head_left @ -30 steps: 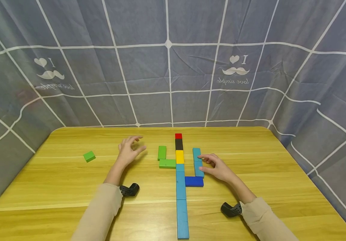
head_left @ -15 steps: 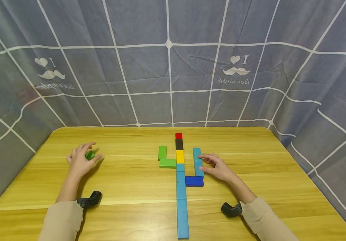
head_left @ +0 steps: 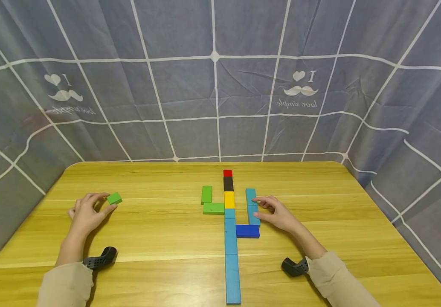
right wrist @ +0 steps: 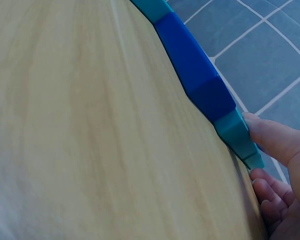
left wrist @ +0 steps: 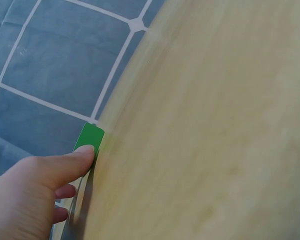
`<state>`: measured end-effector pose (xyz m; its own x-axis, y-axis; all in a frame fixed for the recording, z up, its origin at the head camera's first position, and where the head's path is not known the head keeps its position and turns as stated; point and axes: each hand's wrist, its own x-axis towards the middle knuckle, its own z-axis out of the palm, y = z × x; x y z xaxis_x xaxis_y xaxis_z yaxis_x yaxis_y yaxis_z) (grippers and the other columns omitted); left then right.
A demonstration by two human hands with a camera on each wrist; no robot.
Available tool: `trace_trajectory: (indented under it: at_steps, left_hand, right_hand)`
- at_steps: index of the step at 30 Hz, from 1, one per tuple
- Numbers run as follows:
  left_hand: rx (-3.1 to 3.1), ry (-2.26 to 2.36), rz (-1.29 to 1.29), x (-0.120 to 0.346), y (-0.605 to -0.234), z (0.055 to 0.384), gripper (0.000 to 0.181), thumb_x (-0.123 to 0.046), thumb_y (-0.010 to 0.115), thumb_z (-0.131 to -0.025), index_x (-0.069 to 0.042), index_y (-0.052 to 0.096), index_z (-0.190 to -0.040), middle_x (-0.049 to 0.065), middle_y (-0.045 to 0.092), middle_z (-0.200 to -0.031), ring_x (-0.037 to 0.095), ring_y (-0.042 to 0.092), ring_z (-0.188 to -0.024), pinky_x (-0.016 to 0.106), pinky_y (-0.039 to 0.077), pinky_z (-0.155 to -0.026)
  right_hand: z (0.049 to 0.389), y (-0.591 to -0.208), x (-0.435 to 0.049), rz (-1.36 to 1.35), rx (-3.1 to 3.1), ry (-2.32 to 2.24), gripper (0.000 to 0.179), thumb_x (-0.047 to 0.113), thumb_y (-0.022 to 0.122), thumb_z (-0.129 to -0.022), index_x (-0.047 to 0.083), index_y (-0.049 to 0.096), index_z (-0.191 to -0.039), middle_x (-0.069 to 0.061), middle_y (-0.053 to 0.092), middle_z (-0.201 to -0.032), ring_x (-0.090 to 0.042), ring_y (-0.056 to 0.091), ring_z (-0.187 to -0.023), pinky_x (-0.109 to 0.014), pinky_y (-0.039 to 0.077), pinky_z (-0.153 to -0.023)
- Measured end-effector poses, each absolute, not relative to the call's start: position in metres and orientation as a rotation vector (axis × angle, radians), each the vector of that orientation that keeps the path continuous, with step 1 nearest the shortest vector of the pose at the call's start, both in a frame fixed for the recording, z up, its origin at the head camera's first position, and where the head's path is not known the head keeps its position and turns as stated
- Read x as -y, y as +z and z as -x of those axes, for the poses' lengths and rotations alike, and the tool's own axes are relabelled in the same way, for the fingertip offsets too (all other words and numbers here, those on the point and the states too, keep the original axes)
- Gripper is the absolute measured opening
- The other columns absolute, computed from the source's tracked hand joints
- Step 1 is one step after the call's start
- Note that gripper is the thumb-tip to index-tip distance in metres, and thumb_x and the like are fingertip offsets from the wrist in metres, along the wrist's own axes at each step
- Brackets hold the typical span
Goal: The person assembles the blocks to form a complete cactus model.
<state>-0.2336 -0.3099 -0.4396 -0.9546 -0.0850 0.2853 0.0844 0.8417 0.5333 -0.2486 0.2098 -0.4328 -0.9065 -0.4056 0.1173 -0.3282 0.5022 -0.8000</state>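
At the table's left, my left hand (head_left: 86, 215) pinches a small green block (head_left: 114, 198) between thumb and forefinger. The left wrist view shows the thumb against that green block (left wrist: 91, 134). My right hand (head_left: 280, 214) rests beside two light blue blocks standing end to end, its index finger at the far block (head_left: 250, 195) and its thumb at the near block (head_left: 253, 212). In the right wrist view the thumb touches a light blue block (right wrist: 235, 131) past the dark blue block (right wrist: 192, 60).
A central row runs from a red block (head_left: 227, 173) through black (head_left: 228, 184) and yellow (head_left: 229, 199) to long light blue blocks (head_left: 232, 277). Two green blocks (head_left: 213, 208) form an L on its left; a dark blue block (head_left: 248, 231) joins its right. A grey curtain (head_left: 190, 94) hangs behind.
My left hand has swept left from near the middle to the small green block and now pinches it. The right hand and the row of blocks stay put.
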Motion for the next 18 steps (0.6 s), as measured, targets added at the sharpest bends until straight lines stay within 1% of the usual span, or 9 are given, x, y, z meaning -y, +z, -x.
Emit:
trace_trajectory:
  at_steps: [5,11,18]
  left_hand:
    - [2.715,-0.798,0.012,0.308,-0.439,0.234,0.048,-0.035,0.059,-0.088,0.002,0.051,-0.118,0.025,0.045,-0.116,0.045,0.034,-0.097,0.059,0.016,-0.078]
    - [2.690,-0.851,0.075,0.297,-0.436,0.241,0.047,-0.032,0.060,-0.089,0.003,0.050,-0.119,0.027,0.045,-0.115,0.047,0.035,-0.101,0.059,0.016,-0.078]
    - [2.644,-0.930,0.167,0.259,-0.435,0.264,0.041,-0.023,0.063,-0.087,0.000,0.052,-0.119,0.023,0.052,-0.107,0.037,0.040,-0.094,0.054,0.018,-0.077]
  right_hand:
    - [0.238,-0.415,-0.204,0.650,-2.628,-1.393,0.042,0.005,0.062,-0.085,-0.007,0.051,-0.123,-0.022,0.049,-0.107,-0.031,0.042,-0.095,-0.038,0.037,-0.079]
    - [0.237,-0.413,-0.204,0.664,-2.632,-1.388,0.041,0.005,0.062,-0.086,-0.007,0.051,-0.123,-0.022,0.049,-0.107,-0.031,0.042,-0.094,-0.037,0.037,-0.079]
    - [0.237,-0.414,-0.204,0.656,-2.638,-1.394,0.042,0.006,0.063,-0.085,-0.006,0.052,-0.123,-0.021,0.049,-0.106,-0.030,0.043,-0.094,-0.036,0.037,-0.079]
